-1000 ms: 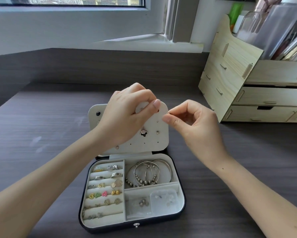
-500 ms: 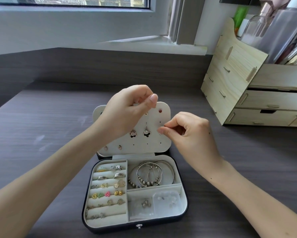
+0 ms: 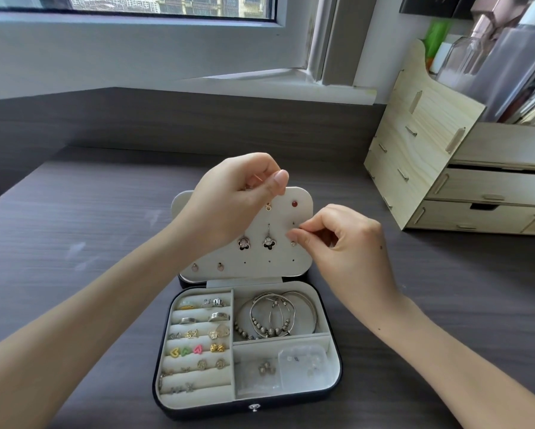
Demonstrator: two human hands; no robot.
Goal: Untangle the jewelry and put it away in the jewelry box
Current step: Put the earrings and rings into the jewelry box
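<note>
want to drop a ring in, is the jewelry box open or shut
Open. The black cream-lined jewelry box has its perforated earring panel raised upright, with silver bangles visible inside.

Bright diffuse daylight from the grey-framed window (image 3: 167, 13) at top of frame, behind the scene. Shadows are soft: faint dark patches on the dark grey wood-grain desk (image 3: 74, 230) under both forearms, and mild shading on the white padded lid panel (image 3: 260, 267) below the left hand (image 3: 229, 205) gripping its top edge. Panel is bright, not clipped. Dull sheen streaks on the desk's left side.

Wide-angle distortion: window lines slant, and the pale wooden drawer organiser (image 3: 421, 144) leans inward at right. Clear plastic containers (image 3: 507, 57) top right are smeared. Centre is sharpest and the silver bangles (image 3: 278, 317) read fine. The small item pinched in the right hand (image 3: 343, 243) doesn't resolve.
</note>
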